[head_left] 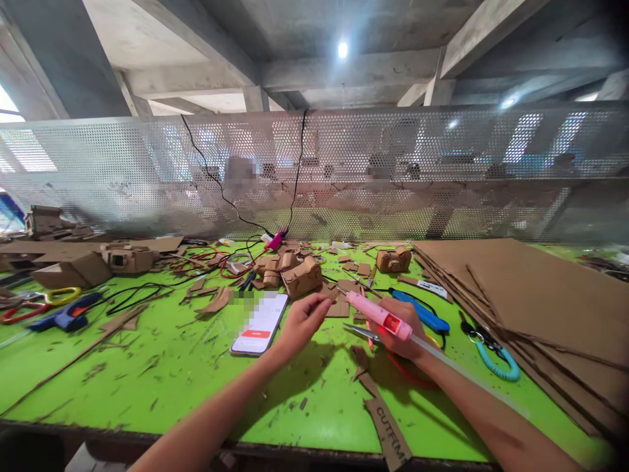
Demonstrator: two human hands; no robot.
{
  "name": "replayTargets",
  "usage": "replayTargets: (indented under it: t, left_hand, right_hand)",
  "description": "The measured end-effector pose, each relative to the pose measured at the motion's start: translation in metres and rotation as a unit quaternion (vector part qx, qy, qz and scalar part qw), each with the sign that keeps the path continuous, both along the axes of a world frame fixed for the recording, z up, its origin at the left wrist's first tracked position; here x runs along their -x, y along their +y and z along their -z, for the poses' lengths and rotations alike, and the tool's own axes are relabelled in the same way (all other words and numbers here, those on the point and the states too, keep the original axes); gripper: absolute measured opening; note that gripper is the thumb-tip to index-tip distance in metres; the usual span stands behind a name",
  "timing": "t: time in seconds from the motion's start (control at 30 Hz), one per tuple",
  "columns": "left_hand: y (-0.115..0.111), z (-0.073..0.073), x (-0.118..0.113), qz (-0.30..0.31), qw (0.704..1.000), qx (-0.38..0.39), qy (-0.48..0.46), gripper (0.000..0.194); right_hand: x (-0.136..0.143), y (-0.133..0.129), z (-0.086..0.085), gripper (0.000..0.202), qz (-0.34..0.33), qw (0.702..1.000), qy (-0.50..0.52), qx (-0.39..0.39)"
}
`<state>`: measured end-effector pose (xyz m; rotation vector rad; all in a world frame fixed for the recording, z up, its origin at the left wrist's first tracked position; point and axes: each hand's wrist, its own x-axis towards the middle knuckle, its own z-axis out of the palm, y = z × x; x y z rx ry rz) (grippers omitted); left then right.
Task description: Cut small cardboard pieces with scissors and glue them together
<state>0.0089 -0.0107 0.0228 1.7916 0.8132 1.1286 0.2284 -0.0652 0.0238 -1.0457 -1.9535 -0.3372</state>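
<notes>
A pink glue gun (369, 309) sits tilted in the right grip (413, 321).

The glue gun (368, 309) is pink, the table (171, 380) bright green, the cardboard (531, 282) brown, the coil (497, 374) turquoise, the panel (113, 157) dotted silver-grey.

my one view looks out from the camera on my head, facing forward and down across the green surface (171, 387), near enough that my forearms (216, 400) rise from the bottom edge to my left hand (302, 318) and right hand (400, 328) around mid-picture. it sees wide, past the surface's far side to the perforated screen (147, 170) and up to the concrete ceiling (354, 26) beyond.
</notes>
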Motion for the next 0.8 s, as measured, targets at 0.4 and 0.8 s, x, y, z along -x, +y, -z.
replayTargets:
  t: [0.4, 0.8]
  left_hand:
    - [-0.005, -0.007, 0.000, 0.064, 0.993, 0.090, -0.042, 0.050]
    - [-0.010, -0.010, 0.001, 0.073, 0.994, 0.071, -0.033, 0.045]
  right_hand:
    - [-0.015, 0.011, 0.016, 0.021, 0.074, 0.992, -0.104, -0.002]
    - [-0.033, 0.023, 0.006, 0.030, 0.158, 0.985, 0.020, 0.071]
